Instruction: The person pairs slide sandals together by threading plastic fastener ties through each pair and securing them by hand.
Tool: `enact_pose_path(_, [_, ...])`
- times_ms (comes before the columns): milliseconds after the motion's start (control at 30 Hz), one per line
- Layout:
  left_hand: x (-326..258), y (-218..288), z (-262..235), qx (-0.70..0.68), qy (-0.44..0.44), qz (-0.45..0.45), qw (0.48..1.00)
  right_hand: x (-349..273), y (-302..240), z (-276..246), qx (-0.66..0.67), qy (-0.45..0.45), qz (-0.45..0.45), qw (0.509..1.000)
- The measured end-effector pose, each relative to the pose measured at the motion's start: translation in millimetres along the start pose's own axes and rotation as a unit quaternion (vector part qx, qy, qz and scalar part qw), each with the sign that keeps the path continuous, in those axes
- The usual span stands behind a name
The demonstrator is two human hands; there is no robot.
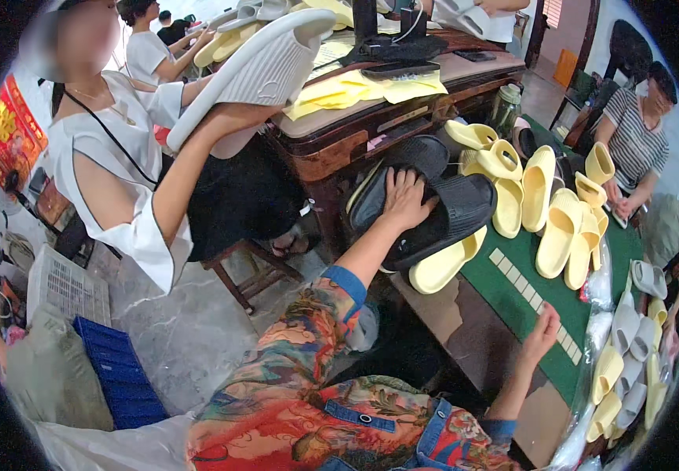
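My left hand [406,201] reaches in among a pair of black slippers [465,206], its fingers bent over one and its thumb against the other. The slippers lie at the table's near left corner, partly over a pale yellow slipper [449,263]. My right hand [542,336] hovers at the right above a green mat [504,294], fingers curled in, with nothing visible in them. Below it, a row of small whitish rectangles [521,284] runs slantwise across the mat. Several more yellow slippers [563,231] stand beyond, the nearest things to the black pair.
At left a person in white [112,149] holds up a large whitish slipper [265,67]. Behind is a wooden desk [331,149] with yellow sheets [339,98]. Grey and yellow slippers [629,353] fill the right side. Another person [641,133] sits at far right. A stool [249,275] stands left.
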State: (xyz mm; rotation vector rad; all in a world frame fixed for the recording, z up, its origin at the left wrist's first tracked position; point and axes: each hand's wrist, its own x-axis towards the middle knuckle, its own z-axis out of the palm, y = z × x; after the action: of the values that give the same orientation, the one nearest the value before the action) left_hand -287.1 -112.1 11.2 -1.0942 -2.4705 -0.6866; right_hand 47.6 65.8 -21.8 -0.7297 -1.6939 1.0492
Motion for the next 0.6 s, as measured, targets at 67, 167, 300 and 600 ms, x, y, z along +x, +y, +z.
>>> enact_pose_path(67, [0.8,1.4,1.0,0.028,-0.004,-0.007,1.000,-16.2,-92.0,33.7,0.042,-0.253,0.023,0.966])
enact_pose_path(167, [-1.1,-2.5,1.7,0.008,0.006,-0.011,1.000,-24.5,-177.6,83.8,-0.081,-0.504,-0.138,0.849])
enact_pose_path(300, [1.4,4.6,2.1,0.013,0.000,-0.012,1.000,-11.9,-187.3,102.9,-0.101,-0.440,-0.185,0.873])
enact_pose_path(600, [4.9,-2.0,1.2,-0.010,-0.026,-0.031,0.999,-10.0,-116.7,74.3,-0.096,-0.311,-0.033,0.945])
